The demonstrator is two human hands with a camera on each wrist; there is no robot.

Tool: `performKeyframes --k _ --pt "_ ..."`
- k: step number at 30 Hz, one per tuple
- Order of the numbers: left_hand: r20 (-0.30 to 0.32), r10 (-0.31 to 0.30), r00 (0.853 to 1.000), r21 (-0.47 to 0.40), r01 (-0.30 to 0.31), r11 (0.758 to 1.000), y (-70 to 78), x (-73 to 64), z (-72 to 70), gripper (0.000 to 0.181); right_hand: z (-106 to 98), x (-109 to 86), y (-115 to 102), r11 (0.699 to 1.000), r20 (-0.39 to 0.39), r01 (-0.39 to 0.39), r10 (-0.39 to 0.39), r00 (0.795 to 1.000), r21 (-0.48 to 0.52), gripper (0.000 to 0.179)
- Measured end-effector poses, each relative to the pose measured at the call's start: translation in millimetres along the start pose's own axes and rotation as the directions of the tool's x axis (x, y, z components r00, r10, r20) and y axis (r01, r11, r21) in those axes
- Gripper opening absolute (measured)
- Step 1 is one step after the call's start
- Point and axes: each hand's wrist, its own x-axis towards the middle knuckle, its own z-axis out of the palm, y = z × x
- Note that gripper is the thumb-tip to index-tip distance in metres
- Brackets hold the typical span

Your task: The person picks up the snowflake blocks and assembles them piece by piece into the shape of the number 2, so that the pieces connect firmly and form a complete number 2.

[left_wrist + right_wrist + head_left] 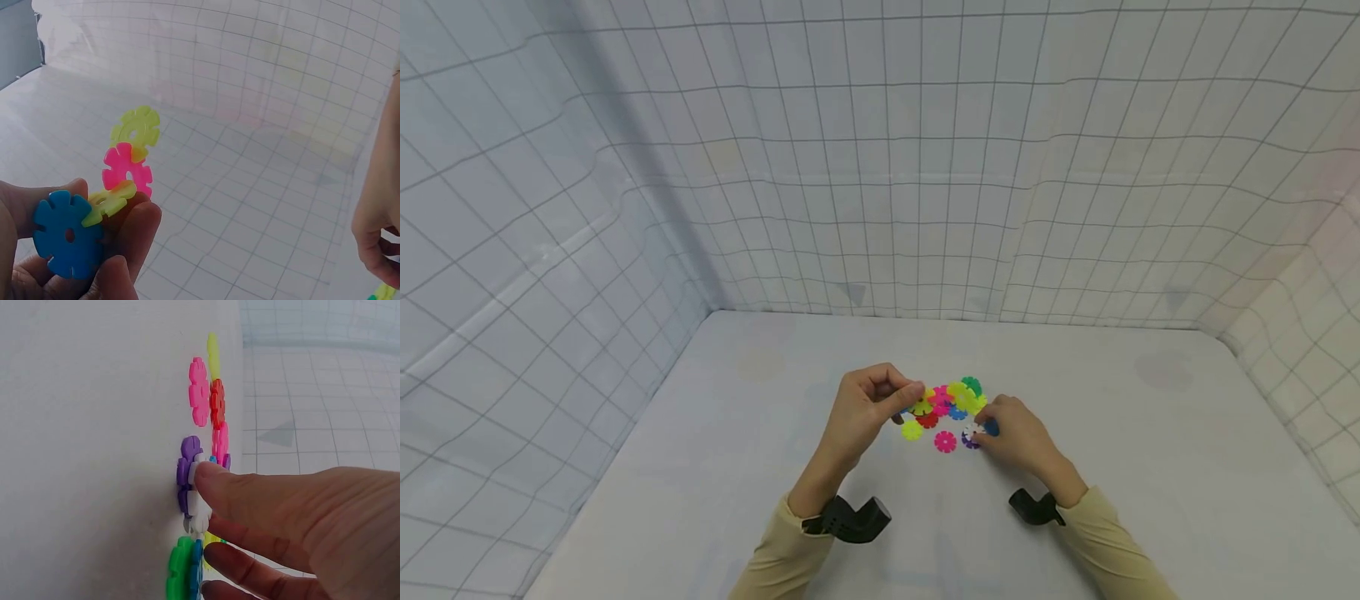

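Observation:
My left hand [871,407] is raised over the table and holds a chain of slotted plastic flower discs. In the left wrist view the chain runs from a blue disc [53,236] through a yellow disc [105,206] and a pink disc [117,170] to another yellow disc [147,122]. My right hand [1017,433] is low at the right of the loose discs. Its thumb and fingers pinch a white disc [200,522], which overlaps a purple disc [182,474]. A green disc [180,565] and a blue disc [196,572] lie beside those fingers.
Loose discs lie between the hands, among them a pink one [945,442], a yellow one [912,430], a red one [928,420] and a green one [972,385]. The white table [715,433] meets grid-patterned sheeting [955,200] at the back and sides.

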Motion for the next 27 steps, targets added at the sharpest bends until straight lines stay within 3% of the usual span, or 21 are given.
performKeyframes --k 19,27 --pt "-0.002 0.004 1.0 -0.011 -0.004 1.0 3.6 -1.6 -0.5 0.014 -2.0 -0.6 -1.8 0.998 0.015 -0.007 0.006 1.0 0.06 0.023" --pt "0.026 0.091 0.996 0.052 -0.092 0.994 5.1 -3.1 0.7 0.007 -2.7 -1.9 -1.9 0.989 0.066 -0.048 0.039 0.997 0.141 0.024"
